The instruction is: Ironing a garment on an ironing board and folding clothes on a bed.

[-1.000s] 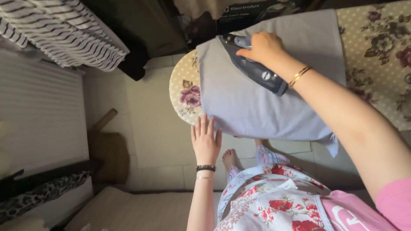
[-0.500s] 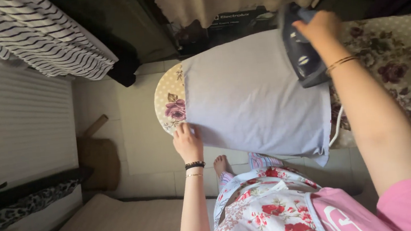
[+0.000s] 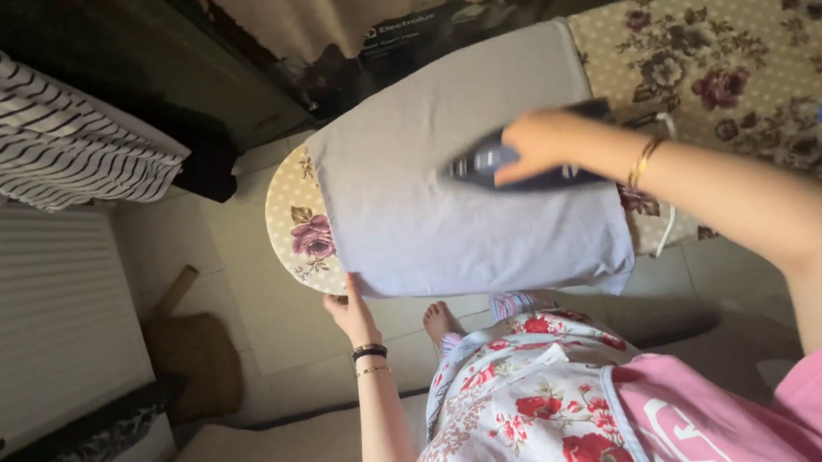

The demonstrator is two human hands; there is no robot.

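Looking down from the head camera, I see the right hand (image 3: pixel 543 143) closed around the handle of a dark iron (image 3: pixel 525 162), which lies flat on the grey cloth (image 3: pixel 429 209), near its middle. This cloth is spread over the floral ironing board (image 3: pixel 295 227). My left hand (image 3: pixel 351 312) pinches the near corner of the cloth at the rounded end of the board, fingers closed on the edge. A striped fabric (image 3: pixel 30 137) hangs well apart, at the upper left.
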